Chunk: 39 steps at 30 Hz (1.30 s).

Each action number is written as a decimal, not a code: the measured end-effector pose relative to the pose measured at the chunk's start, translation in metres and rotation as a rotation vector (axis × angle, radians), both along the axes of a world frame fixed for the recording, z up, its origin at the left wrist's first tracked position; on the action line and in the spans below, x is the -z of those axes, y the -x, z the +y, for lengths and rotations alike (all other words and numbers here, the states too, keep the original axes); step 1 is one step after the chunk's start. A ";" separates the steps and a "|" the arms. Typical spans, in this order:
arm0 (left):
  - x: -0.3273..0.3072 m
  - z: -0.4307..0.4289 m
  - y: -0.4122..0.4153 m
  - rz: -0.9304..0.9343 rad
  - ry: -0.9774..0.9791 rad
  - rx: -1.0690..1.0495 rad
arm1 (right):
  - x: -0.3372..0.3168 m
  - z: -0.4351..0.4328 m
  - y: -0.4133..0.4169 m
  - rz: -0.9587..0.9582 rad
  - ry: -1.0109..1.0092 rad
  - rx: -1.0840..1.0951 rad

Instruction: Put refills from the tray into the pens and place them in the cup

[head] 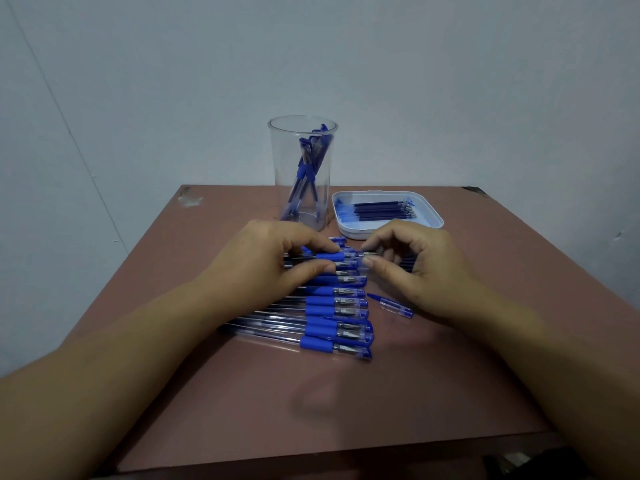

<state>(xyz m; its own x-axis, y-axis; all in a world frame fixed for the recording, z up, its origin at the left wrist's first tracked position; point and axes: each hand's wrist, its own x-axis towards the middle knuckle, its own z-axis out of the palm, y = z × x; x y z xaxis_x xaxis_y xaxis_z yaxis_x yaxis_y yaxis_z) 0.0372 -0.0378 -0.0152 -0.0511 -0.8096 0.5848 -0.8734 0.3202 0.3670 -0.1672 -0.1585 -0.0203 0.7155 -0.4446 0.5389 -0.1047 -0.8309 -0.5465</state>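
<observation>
Crosswise, the clear plastic pen with a blue rubber grip (330, 257) is pinched by the left hand (273, 258), its front end facing the right hand (412, 268), which pinches what looks like a thin refill (370, 252) in line with it.

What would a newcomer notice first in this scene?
Two hands meet over the brown table: the left hand and right hand pinch one blue pen between them, above a neat row of clear pens with blue bands. Behind them stands a tall clear cup holding a few pens, and to its right a white tray of dark refills.
</observation>
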 end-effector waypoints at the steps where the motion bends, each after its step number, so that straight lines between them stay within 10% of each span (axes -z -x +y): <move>1: 0.000 0.000 -0.001 -0.002 -0.007 -0.013 | -0.001 -0.001 0.002 -0.010 -0.001 0.013; 16: -0.002 0.001 -0.001 0.007 -0.043 -0.026 | -0.005 -0.012 0.016 0.529 0.134 0.001; 26: -0.001 0.001 0.001 0.015 -0.037 -0.011 | -0.004 0.001 0.006 0.038 0.169 0.032; 39: 0.000 0.000 0.002 0.005 -0.056 -0.029 | -0.003 -0.008 0.014 -0.007 0.162 0.075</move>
